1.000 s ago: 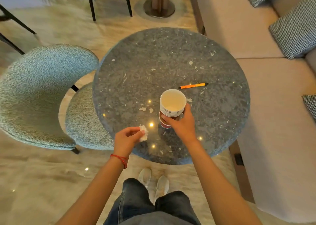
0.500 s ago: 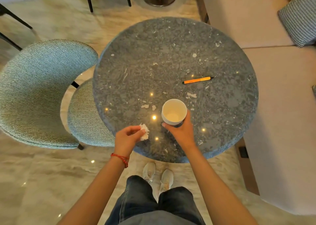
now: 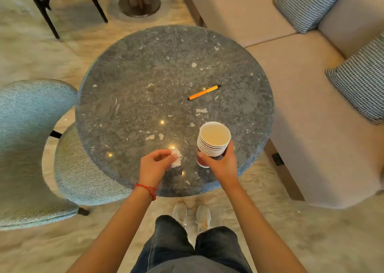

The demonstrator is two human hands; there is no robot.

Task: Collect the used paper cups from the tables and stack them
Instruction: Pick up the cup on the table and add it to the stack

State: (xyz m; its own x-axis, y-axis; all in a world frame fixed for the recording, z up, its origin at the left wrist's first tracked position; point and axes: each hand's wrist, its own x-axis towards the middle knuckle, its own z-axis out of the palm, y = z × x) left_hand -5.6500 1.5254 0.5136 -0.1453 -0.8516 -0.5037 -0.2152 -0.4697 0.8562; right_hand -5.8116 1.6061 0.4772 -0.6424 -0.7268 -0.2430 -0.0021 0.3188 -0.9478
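The right hand was wrapped around the lower part of a nested stack of white-rimmed paper cups with a dark red outer wall, holding it over the near right part of the round grey speckled stone table. Whether the stack's base touched the tabletop could not be told. The left hand pinched a small crumpled white tissue between thumb and fingertips, just above the table's near edge.

Such a stack would likely be light but top-heavy and easily crushed — thin paper walls give under a hard squeeze, and nested cups can slide apart if tilted. A grip low on the outermost cup, as here, looked sensible; it kept the rims free for another cup to drop in.

An orange pen with a black tip lay well apart from the cups, towards the beige upholstered bench. No writing or brand could be read on the cups or the pen — the print, if any, was too small.
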